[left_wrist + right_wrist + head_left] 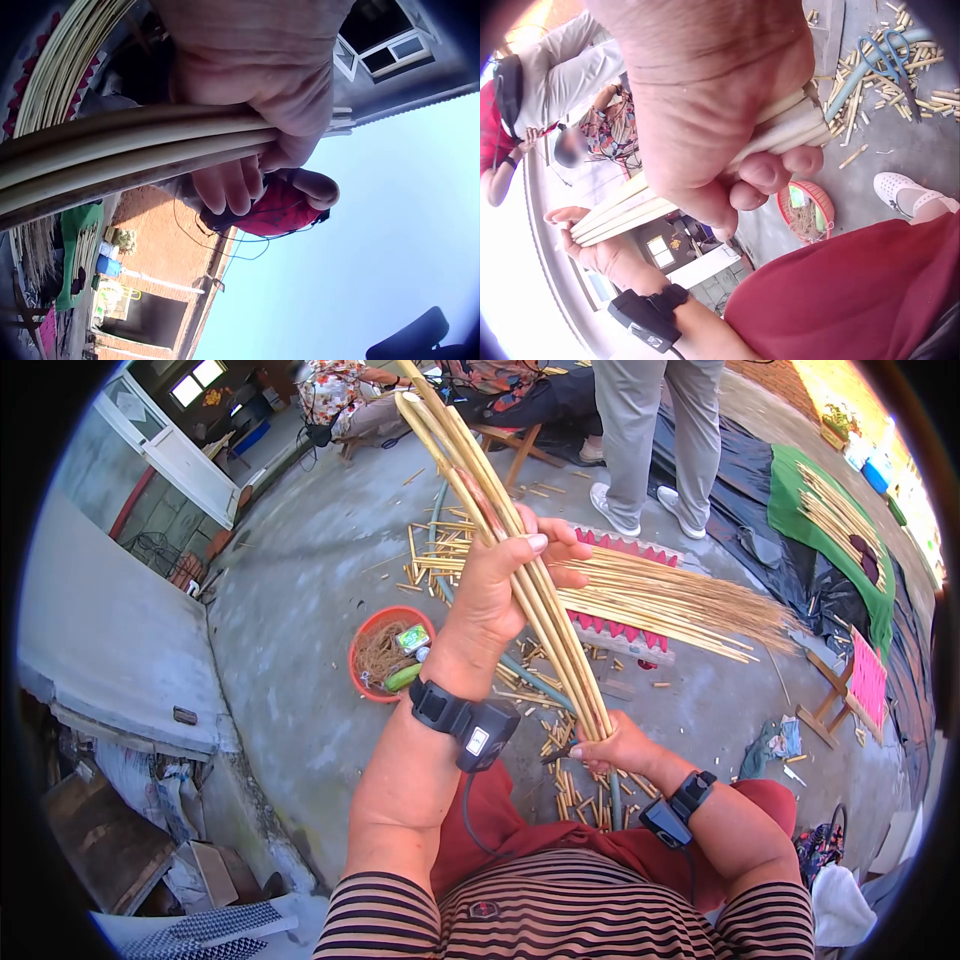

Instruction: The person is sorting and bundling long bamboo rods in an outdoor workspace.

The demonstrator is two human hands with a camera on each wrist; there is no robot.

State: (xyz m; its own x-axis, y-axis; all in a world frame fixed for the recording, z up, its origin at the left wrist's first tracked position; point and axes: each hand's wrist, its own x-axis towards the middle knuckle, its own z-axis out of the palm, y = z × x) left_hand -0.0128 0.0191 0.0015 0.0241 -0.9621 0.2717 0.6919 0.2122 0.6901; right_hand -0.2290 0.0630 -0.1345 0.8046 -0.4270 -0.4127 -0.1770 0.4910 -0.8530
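A bundle of several pale, straw-coloured stalks (562, 650) slants across the head view, its upper part streaked reddish brown. My left hand (495, 585) holds it around the middle, thumb laid across the front and fingers behind. At the lower end, my right hand (625, 745) grips the stalks with curled fingers. In the right wrist view the cut ends of the stalks (802, 126) stick out past that hand's fingers. The left wrist view shows the stalks (135, 154) running under the palm of the left hand (255, 82).
Long brush-tipped stalks (660, 595) lie across a rack with pink zigzag edging (625, 638). An orange-red basket (355, 660) holds brown fibre and packets. Cut pieces litter the ground near a hose (540, 685) and blue-handled scissors (885, 56). A person in grey trousers (635, 440) stands ahead.
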